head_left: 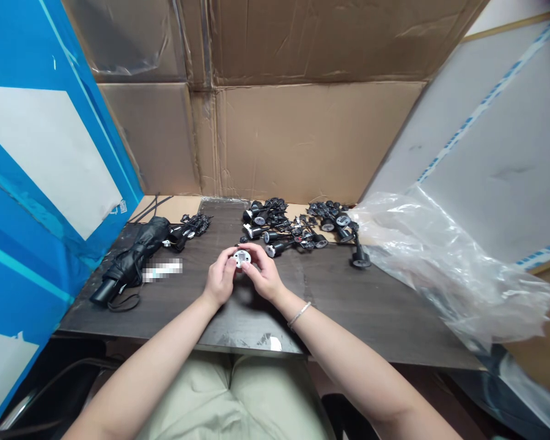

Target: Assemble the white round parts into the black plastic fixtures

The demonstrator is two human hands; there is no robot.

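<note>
A small round white-faced part (242, 258) with dark cut-outs is held up above the near middle of the table, its face turned toward me. My left hand (222, 275) grips its left edge between thumb and fingers. On the other side, my right hand (262, 272) is closed round the right edge, thumb near the lower rim. Whatever lies behind the round face is hidden by my fingers. Just beyond my hands are several black parts with round white ends and wires (279, 247), lying in a loose heap.
A folded black umbrella (135, 260) lies at the left, with more black wired parts (190, 231) behind it. Another heap of black parts (334, 220) sits back right. Clear plastic sheeting (453, 256) drapes over the right side. Cardboard (316, 140) walls the back of the dark table (376, 318).
</note>
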